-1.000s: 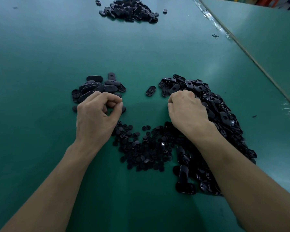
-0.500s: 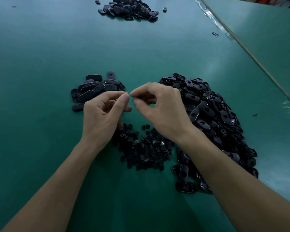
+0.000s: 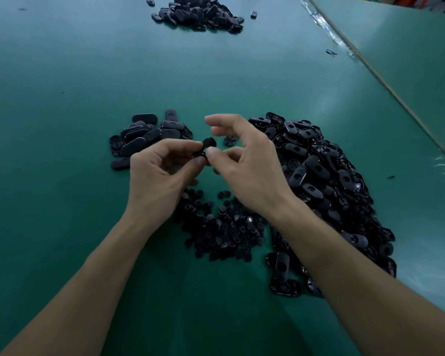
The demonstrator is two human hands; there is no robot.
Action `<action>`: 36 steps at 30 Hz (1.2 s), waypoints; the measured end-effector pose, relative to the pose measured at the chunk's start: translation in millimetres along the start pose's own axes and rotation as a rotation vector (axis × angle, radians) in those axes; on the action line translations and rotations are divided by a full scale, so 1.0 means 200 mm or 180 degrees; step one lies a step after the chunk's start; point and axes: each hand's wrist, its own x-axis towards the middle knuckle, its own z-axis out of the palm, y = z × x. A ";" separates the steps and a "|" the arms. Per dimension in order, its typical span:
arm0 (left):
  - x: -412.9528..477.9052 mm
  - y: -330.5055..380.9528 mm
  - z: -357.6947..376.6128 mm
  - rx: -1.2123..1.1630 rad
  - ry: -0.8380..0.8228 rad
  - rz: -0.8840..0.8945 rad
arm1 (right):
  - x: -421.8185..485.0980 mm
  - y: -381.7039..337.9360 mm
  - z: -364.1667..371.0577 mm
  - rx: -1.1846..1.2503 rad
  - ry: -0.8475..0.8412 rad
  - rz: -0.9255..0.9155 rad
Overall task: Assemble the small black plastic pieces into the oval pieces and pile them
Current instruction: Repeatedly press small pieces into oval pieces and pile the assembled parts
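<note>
Head view: my left hand (image 3: 162,173) pinches an oval piece (image 3: 208,145) between thumb and forefinger, raised off the tabletop (image 3: 62,201) just at 1 o'clock of that hand. I would hold it steady and press the insert square into its hole, not skewed. My right hand (image 3: 244,170) meets it from 3 o'clock, thumb against the piece, forefinger lifted and spread; whether anything sits under that thumb I cannot tell. Both forearms angle inward, wrists hovering. The small pieces (image 3: 224,227) lie at 6 o'clock, the likely finished pile (image 3: 144,134) at 9 o'clock.
</note>
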 end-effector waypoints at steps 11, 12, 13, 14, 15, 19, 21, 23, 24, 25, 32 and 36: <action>0.00 -0.03 0.01 -0.0282 -0.0086 -0.0082 | 0.02 0.04 -0.04 0.0425 -0.0142 0.0336; 0.00 -0.03 0.01 -0.0291 -0.0075 -0.0102 | 0.03 0.04 -0.04 0.0488 -0.0156 0.0316; 0.01 -0.04 0.00 -0.0279 -0.0072 -0.0113 | 0.03 0.04 -0.04 0.0526 -0.0180 0.0298; 0.01 -0.04 0.00 -0.0257 -0.0073 -0.0116 | 0.03 0.05 -0.04 0.0511 -0.0203 0.0292; 0.01 -0.05 0.00 -0.0227 -0.0062 -0.0112 | 0.03 0.05 -0.04 0.0429 -0.0228 0.0310; 0.02 -0.07 0.00 -0.0126 0.0244 -0.0093 | 0.03 0.08 -0.07 -0.0624 -0.0603 0.0544; 0.03 -0.07 -0.02 -0.0094 0.0426 -0.0057 | 0.03 0.09 -0.08 -0.1406 -0.1016 0.0608; 0.03 -0.06 -0.03 -0.0016 0.0478 0.0010 | 0.01 0.10 -0.07 -0.1956 -0.1304 0.0585; 0.03 -0.06 -0.02 0.0013 0.0462 0.0033 | 0.01 0.10 -0.07 -0.2041 -0.1343 0.0567; 0.03 -0.05 -0.02 0.0047 0.0432 0.0056 | 0.00 0.10 -0.06 -0.2035 -0.1323 0.0549; 0.00 -0.03 0.00 0.0498 0.0425 0.0154 | 0.00 0.10 -0.04 -0.1953 -0.1106 0.0491; 0.01 -0.04 -0.01 0.0691 0.0718 0.0041 | 0.00 0.10 -0.05 -0.1883 -0.1125 0.0531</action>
